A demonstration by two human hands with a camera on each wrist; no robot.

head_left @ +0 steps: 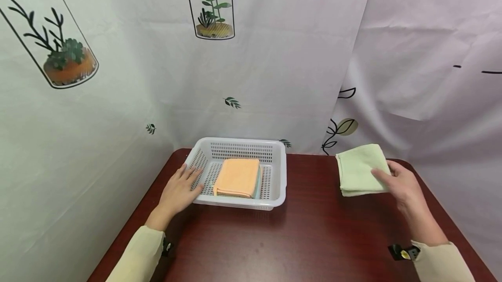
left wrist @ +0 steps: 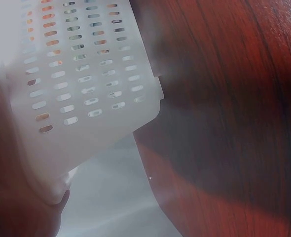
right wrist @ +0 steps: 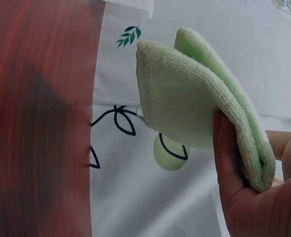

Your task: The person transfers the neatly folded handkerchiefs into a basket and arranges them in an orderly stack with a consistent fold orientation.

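Observation:
My right hand [head_left: 405, 186] pinches a folded light green towel [head_left: 362, 169] by its right edge, thumb on the near face. The towel is held up over the right side of the table, and in the right wrist view its folded layers [right wrist: 185, 94] part at the far end. With fingers spread, my left hand [head_left: 179, 191] rests on the left rim of a white plastic basket [head_left: 239, 202]. Inside the basket lies a folded orange towel [head_left: 238, 177], with a bluish cloth [head_left: 259, 185] showing beneath its right edge. Side slots of the basket [left wrist: 89, 91] fill the left wrist view.
The dark red wooden table [head_left: 251, 242] carries the basket at its back left. Behind and beside it hangs a pale cloth backdrop [head_left: 274, 77] printed with plants, close to the table's back edge. Each sleeve has a dark wrist device [head_left: 404, 252] near the cuff.

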